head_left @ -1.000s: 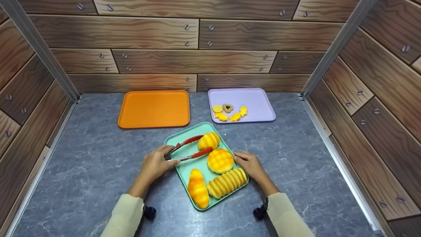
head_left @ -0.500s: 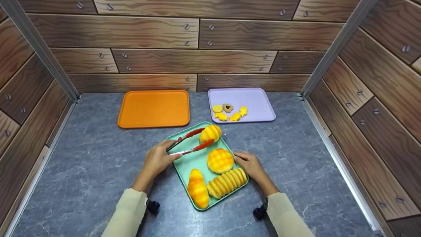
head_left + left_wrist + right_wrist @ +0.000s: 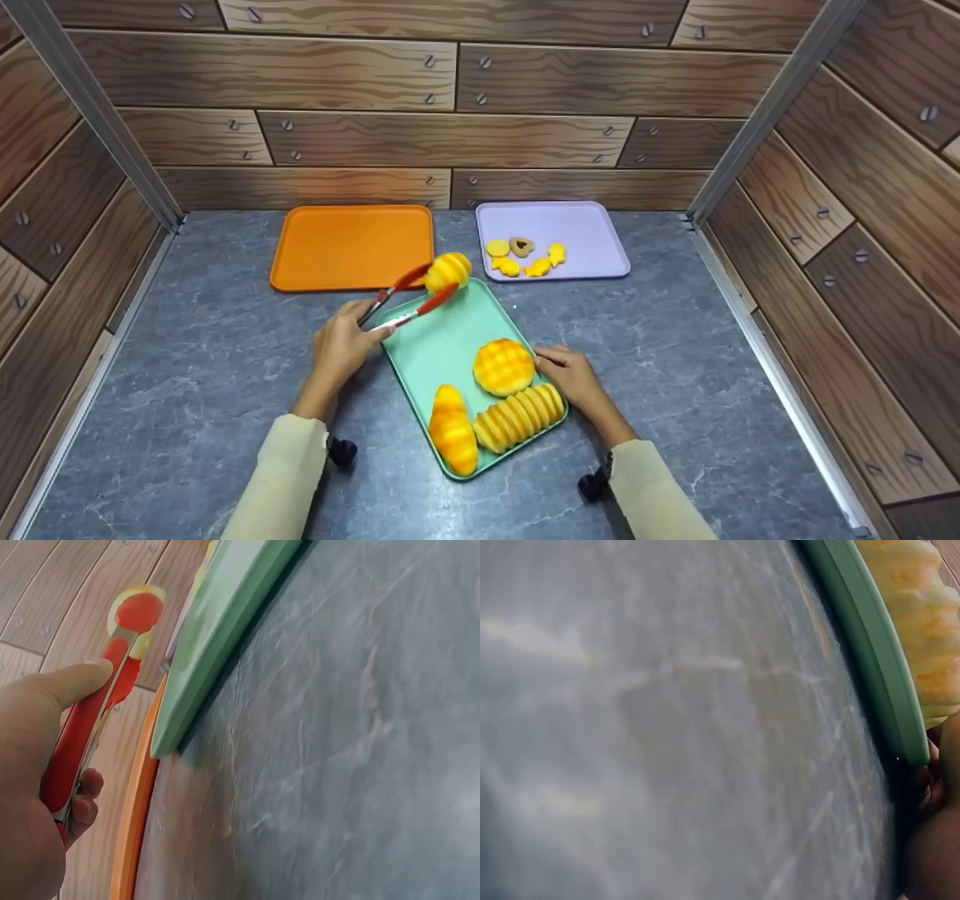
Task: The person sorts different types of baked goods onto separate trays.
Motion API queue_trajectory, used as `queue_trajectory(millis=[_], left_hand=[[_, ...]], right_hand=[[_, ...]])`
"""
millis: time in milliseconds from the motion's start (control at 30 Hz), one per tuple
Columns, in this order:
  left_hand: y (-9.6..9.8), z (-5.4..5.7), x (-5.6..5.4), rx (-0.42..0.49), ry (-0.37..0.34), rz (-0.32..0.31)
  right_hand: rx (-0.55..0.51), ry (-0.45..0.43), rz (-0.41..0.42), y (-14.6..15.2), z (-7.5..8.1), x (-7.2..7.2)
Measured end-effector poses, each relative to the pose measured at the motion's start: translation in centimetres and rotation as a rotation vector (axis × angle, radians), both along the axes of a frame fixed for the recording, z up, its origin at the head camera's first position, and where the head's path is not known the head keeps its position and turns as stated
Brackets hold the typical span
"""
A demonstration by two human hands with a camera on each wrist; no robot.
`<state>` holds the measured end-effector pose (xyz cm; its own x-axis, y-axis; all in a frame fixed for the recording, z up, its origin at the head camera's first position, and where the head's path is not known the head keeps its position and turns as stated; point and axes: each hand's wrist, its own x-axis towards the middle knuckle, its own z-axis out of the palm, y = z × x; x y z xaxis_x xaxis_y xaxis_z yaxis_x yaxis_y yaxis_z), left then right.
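Note:
My left hand (image 3: 341, 345) grips red-tipped tongs (image 3: 438, 299), thumb on the red handle in the left wrist view. Between the tong tips a small striped bread roll (image 3: 451, 270) is held up over the far left corner of the green tray (image 3: 427, 341). My right hand (image 3: 571, 375) pinches the tray's right rim; in the right wrist view its fingers (image 3: 930, 791) are partly hidden by the tray's edge. On the tray lie a round bun (image 3: 504, 367), a sliced loaf (image 3: 520, 418) and a croissant-like bread (image 3: 452, 431).
At the back left an orange tray (image 3: 352, 247) lies flat with bare surface. A lilac tray (image 3: 589, 236) at the back right carries several small yellow pieces (image 3: 538, 267) and a brown ring-like piece (image 3: 521, 246). Wood-patterned walls (image 3: 360, 71) enclose the grey tabletop (image 3: 712, 360).
The tongs have lifted the striped roll off the green tray, and my left hand has moved it away from me and left toward the orange tray. My right hand stays at the rim.

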<state>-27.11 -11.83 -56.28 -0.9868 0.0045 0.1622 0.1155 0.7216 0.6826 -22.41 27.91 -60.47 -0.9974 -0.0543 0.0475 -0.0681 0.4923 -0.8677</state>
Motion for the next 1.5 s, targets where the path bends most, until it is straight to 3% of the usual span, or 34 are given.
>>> queue_trajectory(millis=[367,933,1267,1500], left_hand=[[-1.0,-0.7,-1.8,0.011,0.038,0.183],[0.2,-1.3,-3.7,0.012,0.002,0.260],[-0.1,-1.4,-3.4,0.037,-0.054,0.254],[-0.7,-2.0,-1.9,0.051,-0.042,0.261]], right_hand=[[0.019,0.003,-0.008,0.0,0.0,0.0],[0.006,0.005,-0.013,0.0,-0.2,-0.1],[0.011,0.014,-0.006,0.0,0.0,0.0],[0.011,0.009,-0.007,0.0,-0.1,0.0]])
